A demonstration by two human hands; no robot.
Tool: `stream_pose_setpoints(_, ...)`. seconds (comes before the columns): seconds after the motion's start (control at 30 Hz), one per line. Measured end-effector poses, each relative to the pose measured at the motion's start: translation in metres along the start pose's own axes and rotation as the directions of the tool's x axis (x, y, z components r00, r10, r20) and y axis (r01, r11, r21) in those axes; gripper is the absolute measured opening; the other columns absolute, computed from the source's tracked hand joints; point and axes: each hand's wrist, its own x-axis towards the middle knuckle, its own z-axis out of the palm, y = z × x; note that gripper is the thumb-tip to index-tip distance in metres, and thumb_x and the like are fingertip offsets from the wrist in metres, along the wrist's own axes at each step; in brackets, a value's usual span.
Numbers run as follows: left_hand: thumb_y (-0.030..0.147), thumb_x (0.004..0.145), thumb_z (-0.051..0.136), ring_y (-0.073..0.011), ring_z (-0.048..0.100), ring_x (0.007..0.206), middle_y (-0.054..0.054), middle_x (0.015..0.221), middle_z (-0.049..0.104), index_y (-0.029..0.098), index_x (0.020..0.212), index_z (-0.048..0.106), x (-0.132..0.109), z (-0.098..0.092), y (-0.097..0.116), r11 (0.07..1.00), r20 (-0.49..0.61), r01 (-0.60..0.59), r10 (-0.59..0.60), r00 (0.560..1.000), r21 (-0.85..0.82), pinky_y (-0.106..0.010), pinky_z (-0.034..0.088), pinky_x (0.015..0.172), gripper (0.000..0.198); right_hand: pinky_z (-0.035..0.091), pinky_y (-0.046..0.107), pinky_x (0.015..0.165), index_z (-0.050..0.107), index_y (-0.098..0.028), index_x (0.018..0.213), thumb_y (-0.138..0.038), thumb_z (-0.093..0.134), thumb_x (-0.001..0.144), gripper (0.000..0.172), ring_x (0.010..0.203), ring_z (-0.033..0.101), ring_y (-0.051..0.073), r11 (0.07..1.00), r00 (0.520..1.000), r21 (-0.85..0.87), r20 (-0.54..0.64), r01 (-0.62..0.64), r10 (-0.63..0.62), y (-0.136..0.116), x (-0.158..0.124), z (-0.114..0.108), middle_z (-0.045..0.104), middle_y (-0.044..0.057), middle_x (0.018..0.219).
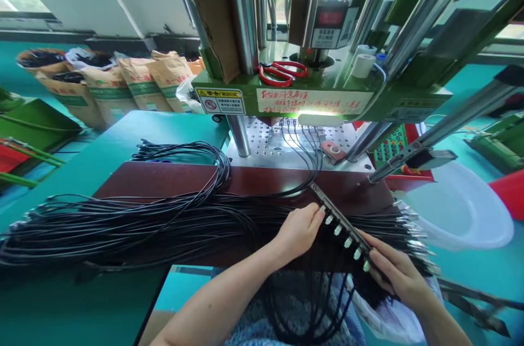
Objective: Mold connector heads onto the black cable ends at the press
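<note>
A long narrow metal bar (341, 219) slants over the front edge of the brown board, with a row of several silver cable connectors (347, 242) along its near side. My right hand (395, 272) grips the bar near its lower right end, thumb on top. At the upper part of the bar, my left hand (301, 228) pinches a connector between thumb and fingers; its tip is partly hidden. Black cables (282, 302) loop down from the connectors over my lap.
A thick bundle of black cables (164, 226) lies across the brown board (135, 174). Behind it stands a green press (249, 96) with red scissors (282, 72) on top and cables plugged into a fixture below. A white tub (470, 204) is at right.
</note>
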Motion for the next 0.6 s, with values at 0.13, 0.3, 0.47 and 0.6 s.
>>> stream_pose_setpoints(0.13, 0.036, 0.088, 0.031, -0.0106, 0.037, 0.052, 0.004, 0.055, 0.041, 0.020, 0.062, 0.034, 0.003, 0.001, -0.005, 0.999, -0.013, -0.006, 0.006, 1.000, 0.038, -0.024, 0.025, 0.052, 0.031, 0.013, 0.020, 0.038, 0.046, -0.019, 0.130, -0.053, 0.053, 0.081, 0.060, 0.043, 0.023, 0.006, 1.000, 0.999, -0.025, 0.032, 0.009, -0.008, 0.002, -0.001, 0.004, 0.032, -0.006, 0.054)
stream_pose_setpoints(0.3, 0.033, 0.088, 0.029, -0.0117, 0.042, 0.053, 0.002, 0.055, 0.045, 0.020, 0.061, 0.040, 0.013, -0.002, -0.003, 0.994, 0.034, -0.022, 0.019, 0.999, 0.111, -0.025, 0.029, 0.054, 0.032, 0.016, 0.019, 0.037, 0.043, -0.019, 0.132, -0.054, 0.050, 0.082, 0.062, 0.041, 0.022, 0.006, 0.997, 0.999, -0.074, 0.051, 0.022, -0.018, 0.001, -0.001, 0.003, 0.027, -0.008, 0.050)
stream_pose_setpoints(0.47, 0.042, 0.088, 0.032, -0.0186, 0.057, 0.065, -0.002, 0.062, 0.059, 0.019, 0.076, 0.055, 0.021, -0.024, 0.017, 0.933, 0.005, -0.028, 0.028, 1.000, 0.358, -0.028, 0.036, 0.064, 0.034, 0.025, 0.018, 0.036, 0.053, -0.023, 0.120, -0.059, 0.056, 0.075, 0.058, 0.043, 0.035, 0.007, 0.992, 0.999, -0.127, -0.038, -0.014, 0.009, -0.016, 0.012, -0.016, 0.043, -0.004, 0.056)
stream_pose_setpoints(0.6, 0.046, 0.085, 0.040, -0.0241, 0.061, 0.079, -0.005, 0.078, 0.065, 0.021, 0.097, 0.056, 0.025, -0.053, 0.025, 0.876, -0.166, 0.009, 0.082, 0.983, 0.482, -0.031, 0.039, 0.068, 0.033, 0.034, 0.019, 0.038, 0.058, -0.023, 0.100, -0.060, 0.051, 0.078, 0.043, 0.043, 0.043, 0.009, 0.940, 0.992, -0.336, -0.095, 0.050, -0.087, -0.026, 0.027, -0.032, 0.050, -0.003, 0.058)
